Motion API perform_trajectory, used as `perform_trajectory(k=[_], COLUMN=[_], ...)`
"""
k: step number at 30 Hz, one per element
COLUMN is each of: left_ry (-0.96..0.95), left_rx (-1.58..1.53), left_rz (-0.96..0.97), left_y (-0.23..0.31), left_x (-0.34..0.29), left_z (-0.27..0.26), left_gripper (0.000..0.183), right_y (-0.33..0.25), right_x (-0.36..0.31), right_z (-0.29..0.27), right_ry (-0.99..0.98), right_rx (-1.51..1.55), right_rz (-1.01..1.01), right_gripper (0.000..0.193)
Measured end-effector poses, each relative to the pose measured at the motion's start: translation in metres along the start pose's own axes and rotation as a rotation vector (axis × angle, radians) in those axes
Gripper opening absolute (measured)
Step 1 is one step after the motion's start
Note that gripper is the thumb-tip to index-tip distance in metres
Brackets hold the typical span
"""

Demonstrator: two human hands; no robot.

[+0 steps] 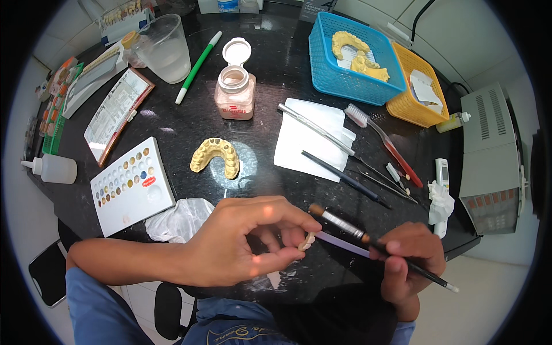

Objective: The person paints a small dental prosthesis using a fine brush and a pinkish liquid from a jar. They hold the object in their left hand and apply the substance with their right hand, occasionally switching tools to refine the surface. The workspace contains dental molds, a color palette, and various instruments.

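Landmark: the yellow arch-shaped dental model (215, 154), standing alone on the dark surface (190, 129).

Left hand (247, 236), nearer the person than the model: thumb and fingertips pinched closed on a small tooth-coloured piece (306, 242), gap behind them rounded and open. Piece lies right of the model and nearer the person, held clear of the surface.

Right hand (411, 259), farther right of the model: fingers closed around a brown-bristled brush (342, 223), bristles toward the left hand, apart from the piece. A lilac strip (342, 244) runs from beside the left fingertips toward the right hand; cannot tell which hand grips it, or whether it touches the piece.

Risks, my judgement. Piece is tiny, held at the tips only: a sideways push from brush or strip could flick it loose. A drop could chip it, or send it off the near edge. Squeezing harder may make it pop out. Brush and strip crowd together; turning one may swing the other into the piece.

Beyond the model, slightly right: bottle of pinkish contents (236, 100), lid up; a careless reach could tip and spill it. Left of the model: white palette (131, 184), forearm close by; an elbow shift might shove it.
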State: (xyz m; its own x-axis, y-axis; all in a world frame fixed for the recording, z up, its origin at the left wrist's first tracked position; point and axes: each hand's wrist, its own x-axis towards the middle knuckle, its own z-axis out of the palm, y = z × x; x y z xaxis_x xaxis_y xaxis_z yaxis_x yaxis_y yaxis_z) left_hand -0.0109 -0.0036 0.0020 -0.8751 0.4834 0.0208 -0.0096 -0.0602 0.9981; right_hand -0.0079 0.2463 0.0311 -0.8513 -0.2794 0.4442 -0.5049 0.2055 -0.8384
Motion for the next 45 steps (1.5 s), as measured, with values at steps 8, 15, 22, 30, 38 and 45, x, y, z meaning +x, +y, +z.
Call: perform_trajectory(k=[8,15,22,30,38,45], left_ry=[0.008,-0.008,0.0,0.082,0.134,0.133], left_rx=[-0.004,0.103,0.021,0.031,0.089,0.113], left_rz=[-0.012,0.086,0.083,0.286,0.325,0.347], left_y=[-0.001,-0.002,0.003,-0.008,-0.011,-0.014], left_x=[0.0,-0.003,-0.013,-0.014,-0.017,-0.019], left_z=[0.003,0.001,0.0,0.006,0.006,0.007], left_gripper=[0.033,0.035,0.027,0.021,0.022,0.02], right_y=[-0.001,0.014,0.028,0.039,0.03,0.036], right_x=[0.005,-0.014,-0.009,-0.005,0.002,-0.004], right_z=[-0.012,-0.009,0.001,0.006,0.014,0.01], right_ry=[-0.203,0.127,0.342,0.166,-0.16,-0.014], right_rx=[0.005,-0.394,-0.358,-0.552,-0.685,-0.681], right_rz=[-0.066,-0.259,-0.24,-0.379,-0.448,-0.507], right_gripper=[0.015,0.025,0.012,0.017,0.029,0.028])
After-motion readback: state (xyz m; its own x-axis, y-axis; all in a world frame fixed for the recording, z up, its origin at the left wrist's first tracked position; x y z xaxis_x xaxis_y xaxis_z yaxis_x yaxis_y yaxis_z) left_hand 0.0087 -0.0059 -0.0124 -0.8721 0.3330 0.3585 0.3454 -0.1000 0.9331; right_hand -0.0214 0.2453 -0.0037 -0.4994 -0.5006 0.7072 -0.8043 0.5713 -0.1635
